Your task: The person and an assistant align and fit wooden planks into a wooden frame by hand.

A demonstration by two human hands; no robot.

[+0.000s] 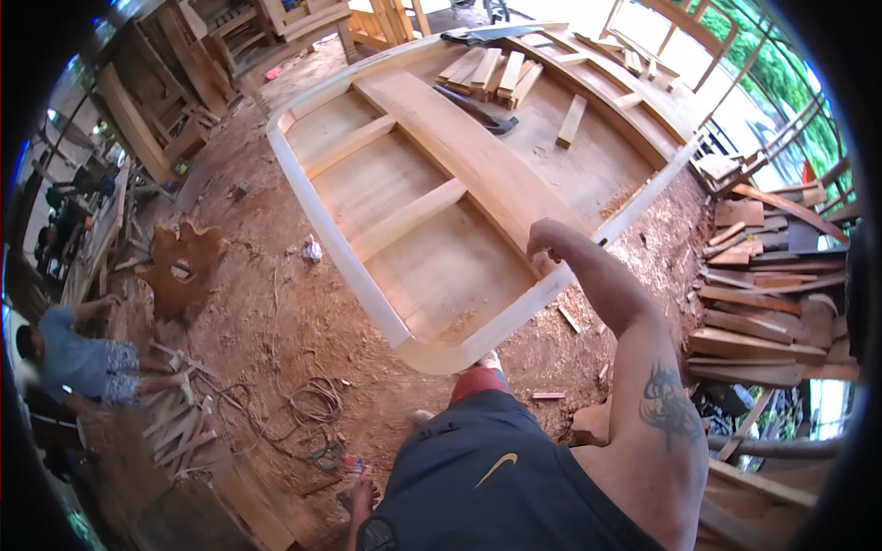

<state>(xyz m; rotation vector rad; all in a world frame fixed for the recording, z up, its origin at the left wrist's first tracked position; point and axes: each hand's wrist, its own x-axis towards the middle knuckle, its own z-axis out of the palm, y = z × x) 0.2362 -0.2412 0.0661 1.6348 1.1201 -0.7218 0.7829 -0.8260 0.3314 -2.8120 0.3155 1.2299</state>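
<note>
In mid-frame, a hand could pass low through the lower bay (450,275) of the panel (597,170), between crosspiece (409,220), pale rim (333,239) and wide plank (459,138). The right hand (554,241) blocks that plank's lower end. At upper centre, stacked blocks (496,73), hammer (473,109) and saw (496,34) obstruct.

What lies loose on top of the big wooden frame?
Short wood pieces, a saw, a dark hammer-like tool and shavings. The panel surface beneath them is covered, so unseen.
</note>
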